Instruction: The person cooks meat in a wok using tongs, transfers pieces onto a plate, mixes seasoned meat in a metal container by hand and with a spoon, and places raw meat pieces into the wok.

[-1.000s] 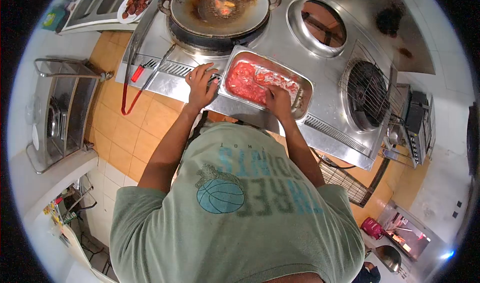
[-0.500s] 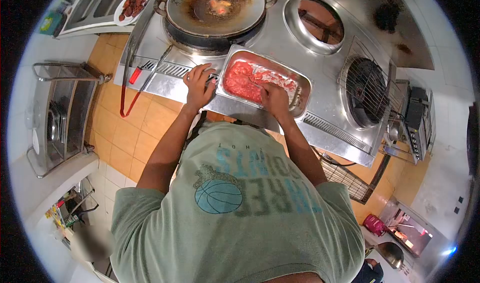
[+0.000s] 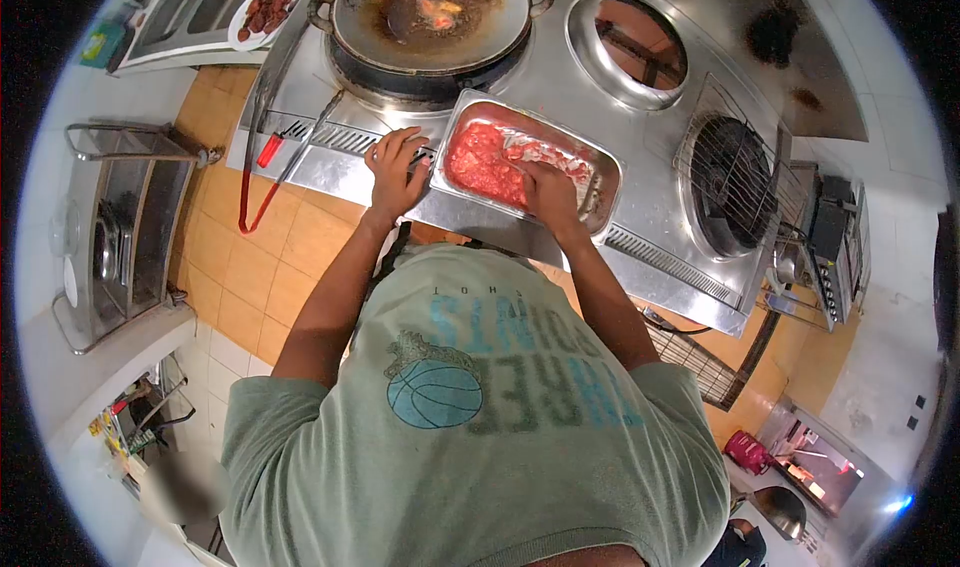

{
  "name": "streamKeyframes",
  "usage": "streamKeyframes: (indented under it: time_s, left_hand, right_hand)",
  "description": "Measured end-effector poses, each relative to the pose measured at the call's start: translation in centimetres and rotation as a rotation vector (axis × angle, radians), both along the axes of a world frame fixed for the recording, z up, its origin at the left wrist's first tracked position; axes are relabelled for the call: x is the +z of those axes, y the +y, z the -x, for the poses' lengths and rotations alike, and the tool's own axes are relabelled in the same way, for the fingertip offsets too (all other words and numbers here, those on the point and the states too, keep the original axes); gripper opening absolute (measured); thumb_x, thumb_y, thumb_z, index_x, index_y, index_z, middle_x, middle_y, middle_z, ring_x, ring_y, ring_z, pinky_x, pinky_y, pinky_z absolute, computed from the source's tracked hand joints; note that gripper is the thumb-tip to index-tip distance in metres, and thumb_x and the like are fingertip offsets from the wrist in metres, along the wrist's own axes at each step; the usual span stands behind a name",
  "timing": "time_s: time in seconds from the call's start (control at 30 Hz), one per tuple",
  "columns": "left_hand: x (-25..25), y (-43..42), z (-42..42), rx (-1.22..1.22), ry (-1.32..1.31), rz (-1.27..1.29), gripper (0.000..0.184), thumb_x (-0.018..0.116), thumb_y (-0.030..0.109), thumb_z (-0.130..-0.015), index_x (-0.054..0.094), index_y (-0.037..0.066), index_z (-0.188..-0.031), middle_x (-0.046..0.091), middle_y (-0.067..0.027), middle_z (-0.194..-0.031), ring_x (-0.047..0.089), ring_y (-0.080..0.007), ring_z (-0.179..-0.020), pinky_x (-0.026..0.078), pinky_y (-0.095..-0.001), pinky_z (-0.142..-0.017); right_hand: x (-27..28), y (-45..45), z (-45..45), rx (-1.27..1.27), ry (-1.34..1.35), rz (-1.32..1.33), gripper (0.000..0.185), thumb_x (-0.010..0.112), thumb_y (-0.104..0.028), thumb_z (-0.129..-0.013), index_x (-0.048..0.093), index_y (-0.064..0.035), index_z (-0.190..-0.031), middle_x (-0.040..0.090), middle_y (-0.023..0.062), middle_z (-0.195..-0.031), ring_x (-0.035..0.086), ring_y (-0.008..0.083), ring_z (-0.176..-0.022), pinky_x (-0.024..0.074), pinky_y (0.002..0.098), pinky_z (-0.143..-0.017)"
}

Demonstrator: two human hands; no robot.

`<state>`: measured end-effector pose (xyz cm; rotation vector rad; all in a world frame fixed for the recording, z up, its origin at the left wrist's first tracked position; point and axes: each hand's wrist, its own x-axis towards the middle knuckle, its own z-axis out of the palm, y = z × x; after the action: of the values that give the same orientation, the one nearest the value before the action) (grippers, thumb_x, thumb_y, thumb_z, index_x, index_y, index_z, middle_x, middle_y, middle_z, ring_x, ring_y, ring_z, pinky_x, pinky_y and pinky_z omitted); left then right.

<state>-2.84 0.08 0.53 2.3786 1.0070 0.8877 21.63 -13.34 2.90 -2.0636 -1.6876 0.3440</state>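
A rectangular metal pan (image 3: 612, 182) holds a wet red, minced-looking mixture (image 3: 478, 164), heaped toward its left side, with pale streaks on the bare metal. Inside the pan, my right hand (image 3: 550, 195) is closed over the mixture's edge. What it grips, perhaps a thin utensil, is hidden by the fingers. My left hand (image 3: 398, 172) lies with fingers spread on the stove's front edge, just left of the pan and apart from the mixture. Behind the pan stands a large two-handled wok (image 3: 350, 17) with brown oil and some orange-red pieces in its middle.
Long tongs with red handles (image 3: 246, 192) hang over the stove edge at left, near a red-handled tool (image 3: 270, 150). A white plate of browned meat (image 3: 266, 14) sits at upper left. To the right are an open burner ring (image 3: 580, 42) and a wire grill rack (image 3: 715, 117).
My right hand has shifted very slightly within the pan, and the red mixture's surface looks a little different. My left hand stays nearly in place.
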Motion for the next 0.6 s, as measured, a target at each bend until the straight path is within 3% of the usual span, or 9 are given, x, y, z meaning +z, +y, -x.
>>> streamKeyframes:
  time_s: [0.37,0.47,0.6]
  left_hand:
    - [-0.4,0.1,0.1,-0.002,0.004,0.001,0.027,0.057,0.025,-0.086,0.061,0.014,-0.110,0.053,-0.0022,-0.125,0.042,-0.0223,-0.121,0.017,-0.0434,-0.102]
    - [-0.3,0.1,0.1,-0.003,0.002,-0.003,0.026,0.057,0.025,-0.086,0.061,0.013,-0.110,0.053,-0.0020,-0.125,0.042,-0.0220,-0.121,0.017,-0.0435,-0.103]
    - [-0.3,0.1,0.1,-0.005,0.000,0.006,0.026,0.057,0.025,-0.086,0.061,0.013,-0.109,0.054,-0.0018,-0.125,0.042,-0.0219,-0.120,0.017,-0.0435,-0.103]
  right_hand:
    - [0.5,-1.0,-2.4,0.235,0.065,-0.089,0.025,0.057,-0.012,-0.085,0.067,-0.0167,-0.108,0.064,0.0121,-0.102,0.063,0.0318,-0.090,0.0523,0.0405,-0.077]
    - [3.6,-0.9,-2.1,0.184,0.146,0.065,0.021,0.058,-0.013,-0.088,0.068,-0.0124,-0.107,0.067,0.0131,-0.097,0.064,0.0293,-0.092,0.0511,0.0388,-0.076]
    - [1.9,-0.2,-2.6,0.066,0.150,0.001,0.021,0.058,-0.013,-0.086,0.068,-0.0092,-0.104,0.067,0.0145,-0.096,0.064,0.0314,-0.089,0.0510,0.0392,-0.078]
